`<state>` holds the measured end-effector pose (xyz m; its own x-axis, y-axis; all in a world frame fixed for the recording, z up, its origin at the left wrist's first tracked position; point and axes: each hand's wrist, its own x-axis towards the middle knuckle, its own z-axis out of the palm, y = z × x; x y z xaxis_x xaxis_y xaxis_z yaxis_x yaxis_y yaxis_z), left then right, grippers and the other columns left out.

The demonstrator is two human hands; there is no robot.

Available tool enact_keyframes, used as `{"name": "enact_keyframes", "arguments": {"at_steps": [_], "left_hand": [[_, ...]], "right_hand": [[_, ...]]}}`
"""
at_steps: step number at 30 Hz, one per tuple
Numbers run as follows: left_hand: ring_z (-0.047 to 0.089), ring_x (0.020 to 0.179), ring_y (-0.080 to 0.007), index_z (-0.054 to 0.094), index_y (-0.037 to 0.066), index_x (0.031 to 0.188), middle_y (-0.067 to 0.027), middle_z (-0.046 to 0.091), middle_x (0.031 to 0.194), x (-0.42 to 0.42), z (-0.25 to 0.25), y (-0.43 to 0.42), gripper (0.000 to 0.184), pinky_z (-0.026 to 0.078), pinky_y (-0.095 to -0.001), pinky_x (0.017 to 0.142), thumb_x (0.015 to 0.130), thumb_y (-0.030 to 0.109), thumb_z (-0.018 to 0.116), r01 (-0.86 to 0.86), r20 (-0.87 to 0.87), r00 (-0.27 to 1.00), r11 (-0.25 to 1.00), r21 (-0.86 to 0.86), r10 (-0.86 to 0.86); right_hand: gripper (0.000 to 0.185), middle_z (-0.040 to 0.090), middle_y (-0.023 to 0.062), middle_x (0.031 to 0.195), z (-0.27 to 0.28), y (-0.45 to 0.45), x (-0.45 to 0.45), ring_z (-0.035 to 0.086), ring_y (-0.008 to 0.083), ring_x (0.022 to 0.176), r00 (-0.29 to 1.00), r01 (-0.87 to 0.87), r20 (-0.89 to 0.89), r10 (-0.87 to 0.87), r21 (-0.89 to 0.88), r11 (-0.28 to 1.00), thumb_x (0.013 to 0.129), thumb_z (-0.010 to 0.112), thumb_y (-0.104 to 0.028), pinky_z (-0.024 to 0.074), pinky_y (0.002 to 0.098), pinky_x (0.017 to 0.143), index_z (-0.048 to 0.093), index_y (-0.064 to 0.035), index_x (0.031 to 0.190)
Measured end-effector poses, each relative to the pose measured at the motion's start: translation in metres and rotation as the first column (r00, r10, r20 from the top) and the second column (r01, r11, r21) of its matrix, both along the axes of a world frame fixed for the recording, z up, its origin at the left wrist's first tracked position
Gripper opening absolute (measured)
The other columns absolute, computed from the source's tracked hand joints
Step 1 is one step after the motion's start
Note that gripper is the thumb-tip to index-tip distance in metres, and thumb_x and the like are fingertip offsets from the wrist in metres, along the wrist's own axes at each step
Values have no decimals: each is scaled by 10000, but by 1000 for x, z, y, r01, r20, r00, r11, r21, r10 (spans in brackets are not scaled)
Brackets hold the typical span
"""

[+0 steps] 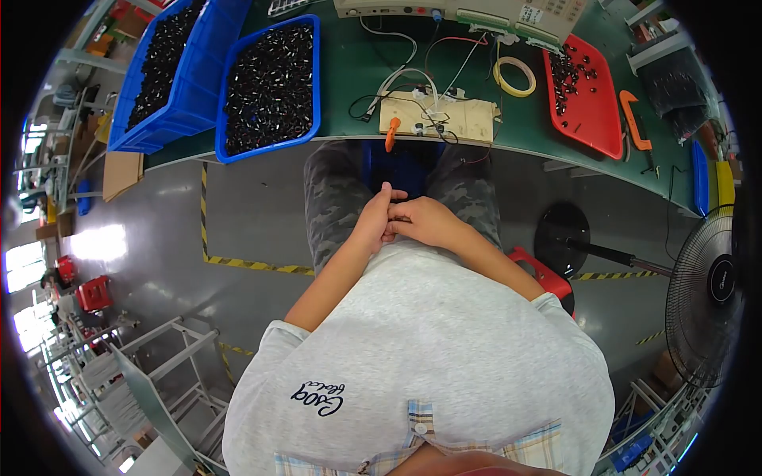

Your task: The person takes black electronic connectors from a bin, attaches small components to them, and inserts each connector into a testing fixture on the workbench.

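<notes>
My left hand [375,217] and my right hand [427,221] rest together in my lap, in front of the grey shirt. The fingers of my right hand are closed and lie against the left one. My left hand is closed too, its thumb sticking up and its other fingers partly hidden. No object shows in either. Beyond them, a dark blue container [403,168] is between my knees, under the table edge. On the table nearest my hands lies a beige board [468,119] with wires and an orange piece [392,133] at its front edge.
Blue tray [317,79] and blue crate [210,75] of small dark parts stand at left. A red tray [607,119] with similar parts, a yellow tape roll [533,82] and an orange tool [633,119] lie right. An instrument [476,12] stands behind; a fan [698,297] is at right.
</notes>
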<state>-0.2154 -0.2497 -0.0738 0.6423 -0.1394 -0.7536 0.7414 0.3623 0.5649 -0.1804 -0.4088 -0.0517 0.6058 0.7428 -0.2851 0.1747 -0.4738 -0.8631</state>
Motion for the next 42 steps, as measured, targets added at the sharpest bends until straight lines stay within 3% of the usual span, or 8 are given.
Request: {"name": "enact_keyframes", "arguments": {"at_steps": [6,15,18,21,25,36,39,42], "left_hand": [[379,435,-62,578,80,1199,-8,594,753,-1,-11,6,536,235,-230,380,1067,560,381,42,8,999,998,-49,-41],[381,463,-60,595,100,1169,18,548,728,-2,3,3,500,250,-223,394,1070,546,390,56,47,997,998,21,-57],[374,466,-61,597,108,1143,19,518,714,-4,4,8,465,259,-222,397,1075,522,397,28,68,997,998,-61,-24],[367,465,-59,595,113,1102,15,497,706,-7,10,13,413,267,-224,397,1077,488,424,-9,76,997,992,-122,19],[366,464,-57,597,103,1018,15,493,707,-11,20,14,297,273,-220,398,1063,385,516,-16,122,992,988,-156,35],[356,441,-39,586,101,1021,25,494,666,-7,31,8,144,256,-216,383,1037,244,582,-79,251,962,989,-122,108],[356,441,-38,574,103,1044,22,493,667,-6,33,9,125,257,-213,384,1032,226,593,-113,271,952,986,-120,142],[356,441,-38,569,102,1045,20,492,673,-7,36,10,125,259,-211,385,1031,223,594,-147,274,945,981,-130,178]], "right_hand": [[231,741,100,895,-14,4,-7,708,293,816,993,116,-13,-116,67,991,909,635,-256,535,400,740,730,-87,1036],[259,731,129,871,-8,7,-6,710,289,788,993,111,-33,-111,11,994,886,673,-281,533,384,713,707,-54,1008],[233,731,109,832,-1,7,-6,719,220,773,974,209,-116,-194,137,968,904,682,-233,534,344,700,691,-22,1002],[192,726,79,817,12,8,-4,707,149,784,835,481,-431,-341,273,833,937,669,-177,533,294,712,674,7,991],[168,725,68,876,5,0,5,684,109,817,834,551,-217,-507,285,784,957,660,-148,530,263,742,674,12,1004],[198,649,13,771,18,-1,-4,533,64,659,806,589,-148,-573,285,756,935,704,-181,437,244,603,697,-7,1028],[240,592,-4,741,20,-3,-2,501,60,668,837,545,-113,-536,269,794,965,641,-155,420,240,610,668,-24,1164],[405,488,-21,701,21,-2,-2,416,52,634,788,615,-354,-504,420,667,996,516,-132,354,213,569,527,-25,1387]]}}
